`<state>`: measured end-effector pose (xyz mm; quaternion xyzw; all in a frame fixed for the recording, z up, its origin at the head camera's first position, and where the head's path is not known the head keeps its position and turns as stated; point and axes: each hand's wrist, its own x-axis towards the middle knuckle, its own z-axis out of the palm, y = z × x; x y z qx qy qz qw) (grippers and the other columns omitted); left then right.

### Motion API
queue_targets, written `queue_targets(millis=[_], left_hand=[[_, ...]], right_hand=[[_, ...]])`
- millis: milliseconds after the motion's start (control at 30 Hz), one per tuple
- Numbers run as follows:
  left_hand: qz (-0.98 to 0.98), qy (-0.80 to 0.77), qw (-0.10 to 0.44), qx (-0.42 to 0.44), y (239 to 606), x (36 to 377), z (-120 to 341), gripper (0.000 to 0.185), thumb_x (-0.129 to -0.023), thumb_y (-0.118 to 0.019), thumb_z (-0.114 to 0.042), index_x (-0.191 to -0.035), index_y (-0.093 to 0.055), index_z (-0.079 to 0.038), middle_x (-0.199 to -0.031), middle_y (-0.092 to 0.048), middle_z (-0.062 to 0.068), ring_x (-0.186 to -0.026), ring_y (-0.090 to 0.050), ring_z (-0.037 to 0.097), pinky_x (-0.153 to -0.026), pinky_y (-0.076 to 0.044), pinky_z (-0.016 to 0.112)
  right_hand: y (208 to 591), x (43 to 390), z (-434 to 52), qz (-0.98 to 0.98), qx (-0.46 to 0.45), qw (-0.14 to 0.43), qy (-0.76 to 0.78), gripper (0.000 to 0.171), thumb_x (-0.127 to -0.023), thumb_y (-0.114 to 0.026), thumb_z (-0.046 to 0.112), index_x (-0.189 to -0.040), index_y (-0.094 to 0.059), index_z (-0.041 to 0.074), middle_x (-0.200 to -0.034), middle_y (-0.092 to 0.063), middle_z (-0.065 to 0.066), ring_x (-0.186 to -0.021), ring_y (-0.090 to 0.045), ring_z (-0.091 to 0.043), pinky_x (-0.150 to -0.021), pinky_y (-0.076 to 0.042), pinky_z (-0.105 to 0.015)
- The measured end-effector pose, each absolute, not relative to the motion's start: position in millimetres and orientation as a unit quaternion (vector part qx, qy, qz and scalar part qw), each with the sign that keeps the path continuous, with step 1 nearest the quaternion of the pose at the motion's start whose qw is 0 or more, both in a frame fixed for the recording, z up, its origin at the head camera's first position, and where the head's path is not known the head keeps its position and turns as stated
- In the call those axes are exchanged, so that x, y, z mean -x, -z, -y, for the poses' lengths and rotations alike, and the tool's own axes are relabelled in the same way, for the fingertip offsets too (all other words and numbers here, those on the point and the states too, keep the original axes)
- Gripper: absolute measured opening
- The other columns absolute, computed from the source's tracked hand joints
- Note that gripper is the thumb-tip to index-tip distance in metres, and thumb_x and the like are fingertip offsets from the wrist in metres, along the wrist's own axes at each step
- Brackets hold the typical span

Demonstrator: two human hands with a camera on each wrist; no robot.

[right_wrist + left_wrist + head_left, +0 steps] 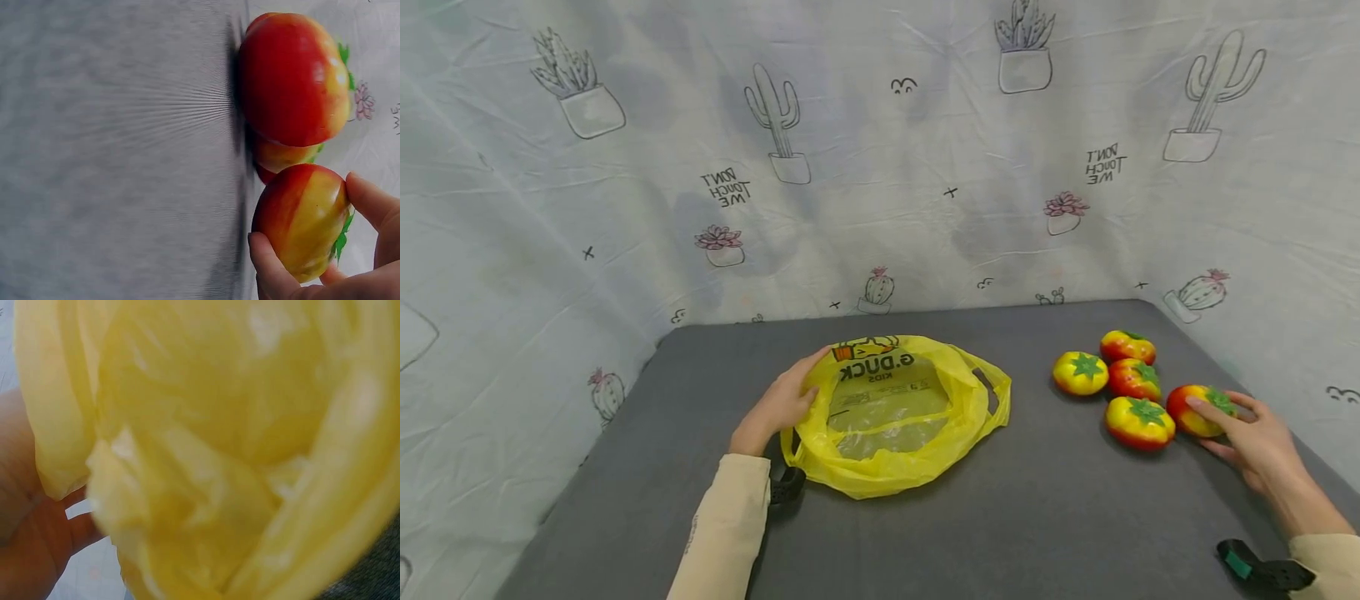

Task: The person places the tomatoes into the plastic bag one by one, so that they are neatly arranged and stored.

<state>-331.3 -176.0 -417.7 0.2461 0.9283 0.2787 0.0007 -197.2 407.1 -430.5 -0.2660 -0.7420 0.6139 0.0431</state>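
Fruit (pixel 1187 407) pinched by right hand (pixel 1258 440) from the outer side, probably to avoid neighbouring fruits (pixel 1140 423); left hand (pixel 779 406) against open bag (pixel 887 475), apparently for steadying, grip unclear.

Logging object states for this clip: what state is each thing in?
Yellow G.DUCK plastic bag: mouth open, on the gray table.
Rightmost tomato-shaped fruit: gripped by the right hand.
Other four tomato-shaped fruits: whole, clustered on the table.
Left hand: touching the bag's left rim.

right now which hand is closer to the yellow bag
Left. The left hand touches the yellow bag at its left side; the right hand is away to the bag's right, holding a red-and-yellow fruit.
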Motion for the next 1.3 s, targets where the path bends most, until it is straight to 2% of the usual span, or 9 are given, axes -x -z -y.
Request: queue_targets(millis=[133,333,433,567,667,800,1033,1200,1300], left_hand=[[-0.929,-0.278,0.003,-0.245,417,331,175,0.066,-0.095,-0.05,0.004,-0.153,-0.022,-0.013,-0.151,-0.028,0.019,-0.126,-0.039,0.036,-0.082,-0.038,0.045],[-0.93,-0.276,0.005,-0.244,416,331,174,0.067,-0.095,-0.05,0.004,-0.153,-0.022,-0.014,-0.151,-0.028,0.019,-0.124,-0.04,0.035,-0.081,-0.039,0.045],[-0.93,-0.275,0.004,-0.245,415,331,174,0.067,-0.096,-0.05,0.003,-0.153,-0.021,-0.013,-0.151,-0.027,0.019,-0.123,-0.041,0.034,-0.08,-0.039,0.044],[-0.93,-0.275,0.004,-0.244,414,330,174,0.066,-0.096,-0.05,0.003,-0.153,-0.022,-0.013,-0.151,-0.028,0.019,-0.125,-0.04,0.035,-0.081,-0.038,0.045],[-0.93,-0.277,0.006,-0.243,414,330,174,0.067,-0.095,-0.05,0.003,-0.153,-0.022,-0.013,-0.151,-0.028,0.019,-0.131,-0.035,0.037,-0.084,-0.038,0.046],[-0.93,-0.278,0.012,-0.24,413,330,173,0.067,-0.095,-0.051,0.002,-0.154,-0.021,-0.014,-0.152,-0.027,0.018,-0.135,-0.03,0.038,-0.084,-0.037,0.047],[-0.93,-0.275,0.007,-0.246,414,330,173,0.068,-0.095,-0.052,0.002,-0.154,-0.021,-0.013,-0.151,-0.028,0.02,-0.131,-0.035,0.038,-0.085,-0.039,0.046],[-0.929,-0.28,0.011,-0.241,413,330,173,0.068,-0.095,-0.052,0.002,-0.154,-0.021,-0.014,-0.152,-0.027,0.018,-0.128,-0.038,0.037,-0.082,-0.039,0.045],[-0.927,-0.287,0.013,-0.242,414,330,173,0.067,-0.095,-0.051,0.002,-0.154,-0.021,-0.014,-0.152,-0.027,0.017,-0.132,-0.035,0.036,-0.085,-0.039,0.046]], right_hand=[[428,199,-412,0.762,0.243,0.066,-0.596,0.096,-0.091,-0.059,0.042,-0.153,0.003,0.004,-0.151,0.014,-0.032,-0.08,-0.044,0.007,-0.065,-0.055,-0.028],[455,224,-445,0.72,0.235,0.103,-0.645,0.097,-0.083,-0.072,0.038,-0.155,-0.008,0.024,-0.155,0.009,-0.02,-0.095,-0.047,-0.005,-0.064,-0.055,-0.03],[458,233,-448,0.713,0.228,0.116,-0.653,0.093,-0.08,-0.075,0.039,-0.152,-0.017,0.03,-0.151,-0.008,-0.018,-0.088,-0.048,-0.001,-0.064,-0.055,-0.031],[445,240,-433,0.711,0.207,0.123,-0.66,0.081,-0.081,-0.074,0.038,-0.146,-0.026,0.034,-0.139,-0.024,-0.012,-0.094,-0.049,-0.003,-0.069,-0.055,-0.032],[423,239,-408,0.703,0.187,0.125,-0.674,0.08,-0.083,-0.073,0.034,-0.148,-0.025,0.029,-0.133,-0.029,-0.011,-0.101,-0.047,-0.009,-0.069,-0.055,-0.031],[392,232,-367,0.701,0.165,0.129,-0.681,0.078,-0.083,-0.073,0.032,-0.146,-0.027,0.022,-0.126,-0.031,-0.009,-0.094,-0.045,-0.009,-0.062,-0.054,-0.024],[378,244,-338,0.752,0.135,0.111,-0.636,0.085,-0.086,-0.068,0.04,-0.152,-0.021,0.018,-0.148,-0.006,-0.026,-0.087,-0.05,-0.003,-0.068,-0.054,-0.025],[379,258,-321,0.787,0.125,0.097,-0.596,0.085,-0.084,-0.066,0.049,-0.151,-0.023,0.019,-0.15,-0.011,-0.026,-0.086,-0.058,-0.004,-0.071,-0.054,-0.025],[370,260,-302,0.788,0.105,0.093,-0.6,0.085,-0.086,-0.065,0.046,-0.151,-0.021,0.012,-0.15,-0.01,-0.028,-0.094,-0.053,-0.008,-0.074,-0.053,-0.025]])
